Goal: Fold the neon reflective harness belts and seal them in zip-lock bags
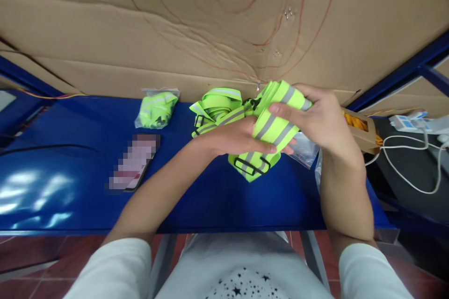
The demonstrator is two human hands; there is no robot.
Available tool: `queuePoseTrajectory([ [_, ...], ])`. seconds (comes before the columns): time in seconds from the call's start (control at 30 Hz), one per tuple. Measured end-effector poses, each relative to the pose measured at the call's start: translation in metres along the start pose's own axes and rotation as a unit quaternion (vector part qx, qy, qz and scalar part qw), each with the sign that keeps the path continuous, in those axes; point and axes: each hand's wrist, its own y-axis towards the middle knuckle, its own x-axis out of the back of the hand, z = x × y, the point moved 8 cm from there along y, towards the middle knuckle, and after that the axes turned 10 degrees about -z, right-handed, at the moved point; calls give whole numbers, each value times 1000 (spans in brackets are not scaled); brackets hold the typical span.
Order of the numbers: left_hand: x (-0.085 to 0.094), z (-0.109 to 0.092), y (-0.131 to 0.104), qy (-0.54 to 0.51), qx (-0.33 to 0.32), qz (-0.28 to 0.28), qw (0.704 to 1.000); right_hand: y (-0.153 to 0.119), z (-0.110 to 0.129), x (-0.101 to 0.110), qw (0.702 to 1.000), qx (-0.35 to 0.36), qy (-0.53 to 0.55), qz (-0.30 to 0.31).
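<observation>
A folded bundle of neon-yellow reflective strap [277, 124] with grey stripes is held above the blue table between both my hands. My left hand [242, 135] grips it from the left and below, its thumb along the lower edge. From the right, my right hand [315, 117] clasps the upper end, thumb across the front. Black plastic buckles [252, 166] hang at the bundle's lower end. Just behind my left hand, coiled neon straps [220, 105] with a black buckle lie on the table. Parts of my fingers are hidden behind the bundle.
A bagged neon strap [156, 110] and a phone [135, 161] lie on the blue table [210, 201] to the left. Clear plastic bags [304, 150] are under my right hand. A cardboard box [361, 128] and white cables [410, 182] are at right; a cardboard wall [140, 46] stands behind.
</observation>
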Motion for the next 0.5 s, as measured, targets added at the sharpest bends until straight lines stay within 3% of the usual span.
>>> queuePoseTrajectory([
  [0.13,4,2,1,19,1,-4,1000,3,-18,1,991,-78,99,-41],
  [0.23,10,-2,3,52,-23,-20,998,5,-24,0,986,-98,122,-53],
  [0.3,10,-3,2,79,-25,-3,997,5,-27,-5,984,-115,131,-34],
  [0.5,17,-1,-2,81,18,28,996,9,-35,-8,981,-121,143,-58],
])
